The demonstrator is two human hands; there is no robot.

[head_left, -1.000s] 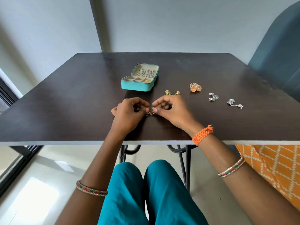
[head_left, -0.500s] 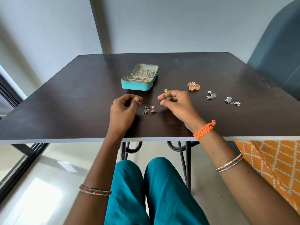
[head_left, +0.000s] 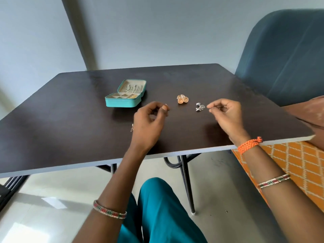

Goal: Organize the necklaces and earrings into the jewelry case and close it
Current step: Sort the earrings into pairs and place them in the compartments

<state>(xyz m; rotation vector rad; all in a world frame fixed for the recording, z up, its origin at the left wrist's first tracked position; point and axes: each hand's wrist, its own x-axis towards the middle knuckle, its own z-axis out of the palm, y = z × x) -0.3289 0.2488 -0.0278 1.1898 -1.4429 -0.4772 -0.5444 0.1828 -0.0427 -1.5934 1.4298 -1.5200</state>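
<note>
Two hands hover over the dark tabletop (head_left: 70, 109), and between them lies the work left to do.

Farthest left, toward the far-left corner, the teal jewelry case (head_left: 123, 97) stands with its lid raised; small pieces hang inside the lid and the tray compartments hold a few more, though which compartment holds what is too small to tell. Nearer the front edge, a small triangular earring (head_left: 132, 128) peeks out beside the left hand (head_left: 149, 120), mostly hidden by it.

That left hand has its fingers curled in, thumb meeting fingertip as if pinching something tiny; whether anything is in the pinch cannot be told. Beyond it, toward the middle of the tabletop, rests the orange round earring pair (head_left: 182, 99), untouched. Just right of that lies the silver earring pair (head_left: 200, 106), and the right hand (head_left: 226, 113) sits just beside it, fingers narrowed with thumb against forefinger; whether they hold something cannot be told either.

The step in hand looks like gathering an earring pair for the case. To do it well, each pair is best lifted together by its stems or hooks, not by dangling parts, so nothing snags. Carrying low over the tabletop would keep a dropped piece from bouncing off the front edge. One free compartment should be picked before setting down, keeping pairs unmixed.
</note>
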